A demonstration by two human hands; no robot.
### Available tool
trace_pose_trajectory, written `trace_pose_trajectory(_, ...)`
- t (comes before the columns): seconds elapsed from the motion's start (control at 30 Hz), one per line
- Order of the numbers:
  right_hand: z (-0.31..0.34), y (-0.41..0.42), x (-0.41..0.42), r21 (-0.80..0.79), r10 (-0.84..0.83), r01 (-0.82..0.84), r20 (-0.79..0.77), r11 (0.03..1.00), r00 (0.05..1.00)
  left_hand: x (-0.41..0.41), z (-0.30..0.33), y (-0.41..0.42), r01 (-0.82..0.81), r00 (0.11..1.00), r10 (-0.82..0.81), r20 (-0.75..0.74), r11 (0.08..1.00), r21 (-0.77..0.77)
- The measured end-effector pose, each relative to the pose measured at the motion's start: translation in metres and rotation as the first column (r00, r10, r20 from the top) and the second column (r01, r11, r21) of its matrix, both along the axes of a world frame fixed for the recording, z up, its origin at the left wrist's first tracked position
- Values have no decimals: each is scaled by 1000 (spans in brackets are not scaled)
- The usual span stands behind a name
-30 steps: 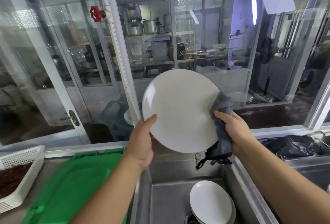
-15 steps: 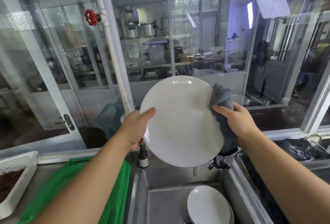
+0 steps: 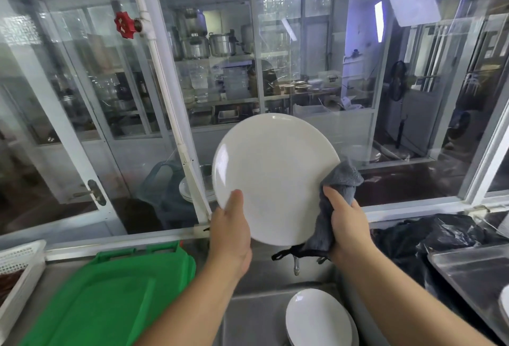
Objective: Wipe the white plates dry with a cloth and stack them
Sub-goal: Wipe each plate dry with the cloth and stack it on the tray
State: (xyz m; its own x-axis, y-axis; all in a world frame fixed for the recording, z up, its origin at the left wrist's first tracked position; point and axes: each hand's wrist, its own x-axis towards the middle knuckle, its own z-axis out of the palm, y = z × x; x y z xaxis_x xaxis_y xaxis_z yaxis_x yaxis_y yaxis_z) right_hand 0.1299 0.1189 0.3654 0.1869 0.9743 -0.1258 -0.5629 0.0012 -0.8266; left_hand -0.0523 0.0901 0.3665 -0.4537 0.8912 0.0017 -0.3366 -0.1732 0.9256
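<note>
Right now my left hand (image 3: 230, 231) grips the white plate (image 3: 272, 177) at its lower left edge, thumb laid across the face and the other fingers curled out of sight behind the rim. I hold the plate up in front of the glass partition (image 3: 316, 70), above the steel sink (image 3: 256, 315), tilted so its face looks toward me. It is plain white, round and smooth, with no pattern; a bright streak of reflected light runs down its left side and a small glint sits near the top edge. I cannot tell whether any water is on it.

My right hand (image 3: 348, 228) clutches the grey cloth (image 3: 334, 202), fingers closed around it, and presses it against the plate's lower right rim. The cloth bunches up above my thumb in a soft fold and hangs down below my palm, where a dark trim or loop dangles near the tap (image 3: 296, 267).

Down in the sink lies a stack of white plates (image 3: 319, 319), the top one as bare and glossy as the one I hold. On the table to my left lies a green tray (image 3: 110, 296), and beside it, at the far left edge, a white perforated basket (image 3: 20, 268). To my right a black plastic bag (image 3: 429, 238) lies crumpled next to a metal tray (image 3: 473, 271).
</note>
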Motion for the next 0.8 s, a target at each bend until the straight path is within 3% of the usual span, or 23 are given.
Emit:
trace_pose_trajectory(0.23, -16, 0, -5, -20, -3, 2, -74, 1000, 997, 34, -18, -8, 15, 970, -5, 245, 999, -39)
trace_pose_trajectory(0.5, 10, 24, 29, 19, 51, -56, 207, 998, 977, -11, -13, -13, 286, 933, -274, 231, 958, -19)
trace_pose_trajectory(0.63, 30, 33, 43, 90, 101, -143, 368, 986, 924, -51, 15, -3, 324, 944, -317, 91, 942, -86)
trace_pose_trajectory(0.8, 51, 40, 47, 93, 229, -288, 400, 953, 887, -75, 41, 2, 411, 895, -436, -97, 889, -203)
